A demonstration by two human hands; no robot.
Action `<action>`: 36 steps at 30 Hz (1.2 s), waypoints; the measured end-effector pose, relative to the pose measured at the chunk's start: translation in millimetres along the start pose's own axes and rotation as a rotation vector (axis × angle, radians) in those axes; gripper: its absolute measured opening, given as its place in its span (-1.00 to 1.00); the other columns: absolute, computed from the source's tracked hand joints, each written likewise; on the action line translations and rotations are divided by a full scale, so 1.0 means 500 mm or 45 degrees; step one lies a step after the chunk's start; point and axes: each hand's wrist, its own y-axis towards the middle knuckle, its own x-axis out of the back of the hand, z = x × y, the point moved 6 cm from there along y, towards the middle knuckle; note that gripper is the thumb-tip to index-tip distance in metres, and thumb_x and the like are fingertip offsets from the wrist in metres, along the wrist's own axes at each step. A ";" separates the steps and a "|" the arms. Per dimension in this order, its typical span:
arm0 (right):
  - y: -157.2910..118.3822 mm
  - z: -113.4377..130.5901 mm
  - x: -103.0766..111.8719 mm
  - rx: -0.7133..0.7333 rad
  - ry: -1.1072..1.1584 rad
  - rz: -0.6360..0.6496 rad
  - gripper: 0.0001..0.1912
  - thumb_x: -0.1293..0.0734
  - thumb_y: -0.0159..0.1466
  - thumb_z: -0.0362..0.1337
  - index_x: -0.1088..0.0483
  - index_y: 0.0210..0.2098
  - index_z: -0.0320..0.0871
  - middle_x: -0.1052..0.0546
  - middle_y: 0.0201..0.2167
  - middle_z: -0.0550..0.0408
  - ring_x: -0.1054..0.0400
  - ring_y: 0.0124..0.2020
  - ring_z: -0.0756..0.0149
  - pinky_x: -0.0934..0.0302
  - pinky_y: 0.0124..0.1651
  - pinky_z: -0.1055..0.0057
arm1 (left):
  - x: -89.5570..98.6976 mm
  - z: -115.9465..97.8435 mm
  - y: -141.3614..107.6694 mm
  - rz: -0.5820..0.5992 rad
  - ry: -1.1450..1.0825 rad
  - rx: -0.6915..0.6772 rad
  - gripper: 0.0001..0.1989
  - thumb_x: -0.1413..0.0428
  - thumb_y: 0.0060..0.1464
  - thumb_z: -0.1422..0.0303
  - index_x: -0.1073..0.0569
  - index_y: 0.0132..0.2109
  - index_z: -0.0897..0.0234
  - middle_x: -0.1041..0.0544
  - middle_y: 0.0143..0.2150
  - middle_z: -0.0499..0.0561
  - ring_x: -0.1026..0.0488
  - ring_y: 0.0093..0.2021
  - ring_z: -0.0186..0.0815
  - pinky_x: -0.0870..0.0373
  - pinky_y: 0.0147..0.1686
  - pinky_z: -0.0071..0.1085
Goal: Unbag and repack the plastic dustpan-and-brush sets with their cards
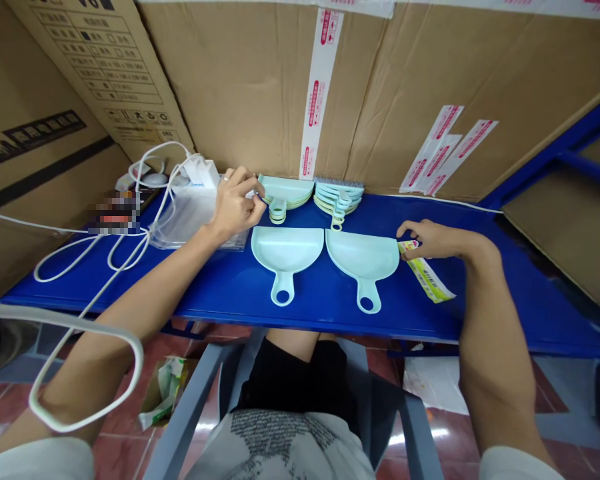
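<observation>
Two mint-green dustpans lie side by side on the blue table, a left dustpan (287,248) and a right dustpan (363,255), their handles toward me. Behind them stands a stack of similar dustpans (293,190) in mint and pale yellow-green. My left hand (237,200) is at the stack's left edge, fingers curled, thumb and forefinger apart; whether it touches is unclear. Beside the right dustpan's corner, my right hand (427,239) pinches the end of a yellow-green printed label strip (433,280). A pile of small brushes (339,197) sits right of the stack.
A clear plastic case (185,217), a white charger (203,172) and looped white cables (145,240) occupy the table's left. Cardboard boxes (260,87) wall off the back. One cable loop hangs over my left forearm. A small open box (167,390) stands on the floor.
</observation>
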 end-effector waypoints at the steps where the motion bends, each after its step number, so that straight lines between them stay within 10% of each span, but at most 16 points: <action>1: -0.004 0.003 -0.005 -0.035 -0.013 0.064 -0.46 -0.53 0.07 -0.11 -0.50 0.04 -0.03 -0.55 -0.21 0.04 -0.46 -0.36 0.25 -0.38 -0.25 0.35 | -0.001 -0.002 0.000 0.002 -0.012 -0.002 -0.72 -0.13 0.15 0.43 -0.25 -0.50 0.21 -0.55 -0.31 0.07 -0.47 -0.08 -0.04 -0.31 0.03 0.04; 15: -0.029 0.029 -0.012 -0.209 0.069 0.192 -0.71 -0.51 0.12 -0.22 -0.49 -0.17 -0.12 -0.64 -0.23 -0.08 -0.54 -0.46 0.18 -0.37 -0.45 0.33 | 0.016 -0.041 0.016 -0.039 -0.056 -0.097 -0.67 -0.11 0.08 0.51 -0.20 -0.57 0.23 -0.55 -0.36 0.02 -0.41 -0.20 -0.12 -0.27 -0.12 -0.05; 20: -0.033 0.011 0.076 -0.030 0.130 -0.355 -0.72 -0.41 0.22 -0.23 -0.52 -0.08 -0.15 -0.66 -0.18 -0.08 -0.58 -0.19 0.08 -0.44 -0.08 0.22 | 0.016 -0.052 0.020 -0.025 -0.041 -0.147 -0.64 -0.11 0.06 0.53 -0.20 -0.62 0.24 -0.54 -0.36 0.04 -0.38 -0.24 -0.13 -0.23 -0.17 -0.07; 25: -0.019 0.126 0.121 0.351 0.353 -0.680 -0.77 -0.29 0.32 -0.29 -0.50 -0.06 -0.13 -0.64 -0.10 -0.05 -0.54 -0.24 0.21 -0.39 -0.10 0.29 | 0.011 -0.058 0.019 0.023 -0.025 -0.167 -0.62 -0.10 0.13 0.53 -0.26 -0.63 0.22 -0.54 -0.36 0.05 -0.38 -0.24 -0.14 -0.19 -0.20 -0.08; 30: 0.034 0.275 0.118 0.522 0.233 -0.585 -0.70 -0.41 0.33 -0.10 -0.45 -0.04 -0.12 -0.58 -0.06 -0.08 -0.51 -0.24 0.19 -0.35 -0.11 0.29 | 0.019 -0.061 0.022 -0.021 -0.017 -0.198 -0.61 -0.09 0.19 0.52 -0.30 -0.60 0.22 -0.57 -0.36 0.03 -0.38 -0.24 -0.15 -0.17 -0.21 -0.11; 36: 0.101 0.333 0.104 0.486 0.075 -0.285 -0.83 -0.48 0.26 -0.19 -0.54 -0.42 -0.11 -0.56 -0.48 0.08 -0.51 -0.26 0.16 -0.28 -0.08 0.36 | 0.033 -0.068 0.024 -0.093 0.027 -0.253 -0.57 -0.08 0.22 0.54 -0.30 -0.62 0.22 -0.58 -0.38 0.02 -0.35 -0.26 -0.17 -0.19 -0.22 -0.11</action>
